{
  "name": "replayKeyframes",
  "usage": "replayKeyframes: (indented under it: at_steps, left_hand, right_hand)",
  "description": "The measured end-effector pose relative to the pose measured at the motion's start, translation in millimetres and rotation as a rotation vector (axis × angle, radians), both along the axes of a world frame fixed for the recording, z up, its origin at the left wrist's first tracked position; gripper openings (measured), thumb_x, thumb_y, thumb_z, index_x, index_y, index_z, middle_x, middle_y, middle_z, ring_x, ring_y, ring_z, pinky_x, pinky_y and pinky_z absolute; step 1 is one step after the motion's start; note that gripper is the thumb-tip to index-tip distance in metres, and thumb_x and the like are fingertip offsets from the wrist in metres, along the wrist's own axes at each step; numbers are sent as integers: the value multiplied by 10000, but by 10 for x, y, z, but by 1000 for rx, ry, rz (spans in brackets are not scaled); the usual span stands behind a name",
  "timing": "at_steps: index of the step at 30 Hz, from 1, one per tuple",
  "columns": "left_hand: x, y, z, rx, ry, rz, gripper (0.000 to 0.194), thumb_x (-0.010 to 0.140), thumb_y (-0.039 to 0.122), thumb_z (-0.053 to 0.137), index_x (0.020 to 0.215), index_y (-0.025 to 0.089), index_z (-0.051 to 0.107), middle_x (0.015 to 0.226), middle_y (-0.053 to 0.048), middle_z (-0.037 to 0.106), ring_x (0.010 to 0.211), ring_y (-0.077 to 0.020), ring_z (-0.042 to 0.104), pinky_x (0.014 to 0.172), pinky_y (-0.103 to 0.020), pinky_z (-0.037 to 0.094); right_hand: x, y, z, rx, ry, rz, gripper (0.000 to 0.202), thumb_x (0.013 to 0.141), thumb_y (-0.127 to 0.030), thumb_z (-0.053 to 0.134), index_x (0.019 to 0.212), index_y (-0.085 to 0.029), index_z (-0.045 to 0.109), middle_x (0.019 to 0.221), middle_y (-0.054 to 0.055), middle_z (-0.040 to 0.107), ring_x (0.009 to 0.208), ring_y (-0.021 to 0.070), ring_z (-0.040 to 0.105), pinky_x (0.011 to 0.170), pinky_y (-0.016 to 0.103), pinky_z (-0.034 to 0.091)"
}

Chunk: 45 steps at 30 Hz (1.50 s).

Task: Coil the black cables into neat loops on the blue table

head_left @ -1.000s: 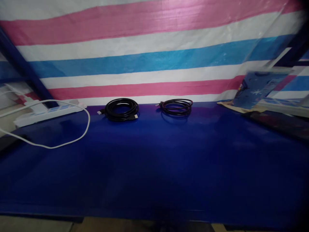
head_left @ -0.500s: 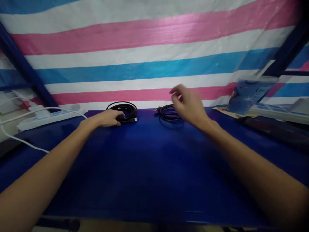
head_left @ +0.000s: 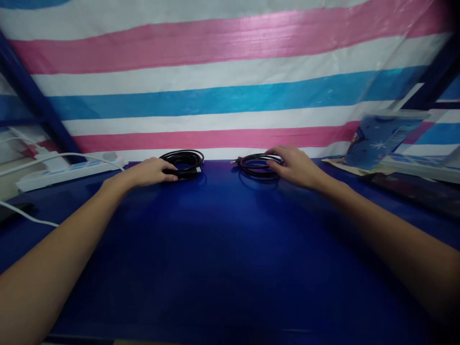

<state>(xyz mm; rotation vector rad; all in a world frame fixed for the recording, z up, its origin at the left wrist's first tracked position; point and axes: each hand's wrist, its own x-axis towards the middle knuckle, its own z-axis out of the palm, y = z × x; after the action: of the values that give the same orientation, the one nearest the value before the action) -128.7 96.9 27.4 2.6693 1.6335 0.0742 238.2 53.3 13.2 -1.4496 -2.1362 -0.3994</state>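
Note:
Two coiled black cables lie near the back edge of the blue table (head_left: pixel 230 249). My left hand (head_left: pixel 154 172) grips the near left side of the thicker left coil (head_left: pixel 185 173), thumb in front; a pale connector end shows at the coil's right. My right hand (head_left: pixel 293 166) is at the right side of the thinner right coil (head_left: pixel 251 171), with its fingers and thumb around the loops. A small plug on that coil points left.
At the left is a white power strip (head_left: pixel 72 175) with a plug and white cords. To the right stand a blue packet (head_left: pixel 381 139), a dark flat object (head_left: pixel 413 191) and another pale strip. A striped sheet (head_left: pixel 230 105) hangs behind.
My right hand has come down from above the right coil onto its loops. My left hand still holds the left coil, which is slightly raised and turned. The view has shifted slightly.

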Motion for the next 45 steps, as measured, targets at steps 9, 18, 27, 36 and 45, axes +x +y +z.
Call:
replayKeyframes:
  at_steps: [9, 18, 27, 36, 45]
  left_hand:
    - [100, -190, 118, 463, -262, 11, 428, 877, 431, 396, 1127, 191, 648, 1056, -69, 684, 921, -217, 600, 759, -301, 408]
    - [781, -736, 246, 603, -541, -112, 314, 828, 425, 511, 821, 178, 705, 619, 5, 621, 563, -114, 504, 532, -239, 316]
    - [1114, -788, 11, 707, -780, -225, 240, 755, 417, 640, 874, 209, 627, 929, -49, 649, 928, -204, 568, 844, -324, 399]
    - [986, -749, 197, -337, -1666, -51, 212, 850, 340, 510, 921, 146, 561, 682, -17, 576, 544, -111, 559, 585, -252, 489]
    - [982, -739, 107, -359, -1602, -62, 305, 869, 368, 486, 647, 160, 472, 612, -8, 543, 608, -132, 612, 535, -219, 482]
  right_hand:
    - [-26, 6, -20, 91, 14, 45, 312, 857, -264, 429, 1072, -121, 606, 1065, 147, 629, 989, 292, 575, 847, 437, 455]
    - [-508, -377, 196, 21, 482, 355, 318, 895, -352, 441, 1122, -163, 559, 1081, 107, 625, 956, 217, 593, 792, 364, 471]
    - [-795, -654, 223, -240, 373, 585, 315, 954, -363, 371, 808, -138, 536, 691, -1, 526, 617, 97, 467, 594, 228, 342]
    - [-728, -608, 169, -172, -51, 530, 176, 899, -243, 483, 955, -163, 629, 828, 44, 624, 710, 141, 544, 633, 256, 339]
    - [-564, -435, 270, -558, 1157, 489, 156, 679, -207, 718, 728, -154, 580, 637, -27, 519, 522, 75, 467, 516, 229, 384]
